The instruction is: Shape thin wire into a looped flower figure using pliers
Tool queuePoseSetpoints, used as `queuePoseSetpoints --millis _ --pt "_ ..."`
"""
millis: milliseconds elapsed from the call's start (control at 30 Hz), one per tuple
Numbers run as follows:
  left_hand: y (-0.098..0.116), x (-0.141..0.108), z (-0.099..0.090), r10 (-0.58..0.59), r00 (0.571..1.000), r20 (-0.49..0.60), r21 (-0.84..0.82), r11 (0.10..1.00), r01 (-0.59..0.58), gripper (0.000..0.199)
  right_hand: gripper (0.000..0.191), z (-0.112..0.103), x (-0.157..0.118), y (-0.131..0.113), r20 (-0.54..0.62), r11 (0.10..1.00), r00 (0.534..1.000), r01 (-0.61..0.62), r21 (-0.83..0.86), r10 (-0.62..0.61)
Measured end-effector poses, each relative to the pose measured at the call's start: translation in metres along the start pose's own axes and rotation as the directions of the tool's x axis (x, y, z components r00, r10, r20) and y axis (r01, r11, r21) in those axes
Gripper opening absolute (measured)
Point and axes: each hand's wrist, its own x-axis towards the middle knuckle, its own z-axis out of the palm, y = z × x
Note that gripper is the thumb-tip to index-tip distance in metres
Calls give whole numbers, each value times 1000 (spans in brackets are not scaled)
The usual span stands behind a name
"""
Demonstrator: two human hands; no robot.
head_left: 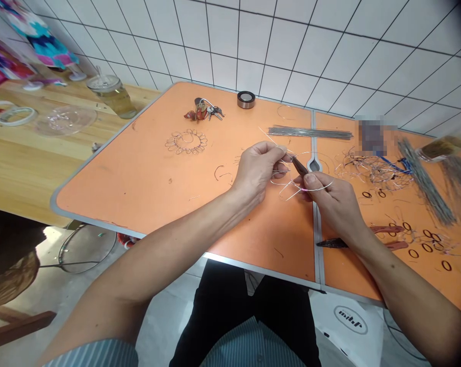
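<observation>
While the left hand [258, 165] pinches thin wire [267, 135] near frame centre, the right hand's [333, 198] fingers [312, 179] grip a dark tool [300, 166].

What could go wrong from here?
The thin wire could slip or bend where the dark-tipped tool meets it, close to the left hand's fingertips. The right forearm, over the red-handled pliers, might knock them. The wire tangle could perhaps snag if the right hand drifts outward.

Dark object [371, 136] pixelated over (can't tell what)
</observation>
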Motion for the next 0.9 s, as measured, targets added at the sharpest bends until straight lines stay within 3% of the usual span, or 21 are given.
queuePoseSetpoints --millis 533,900 --pt "-2 5 -4 8 1000 3 1 1000 -8 28 57 -2 1 1 25 1000 1000 13 -10 -13" --pt "8 15 -13 -95 987 133 82 993 85 24 57 -24 9 11 85 996 993 86 -8 -85"
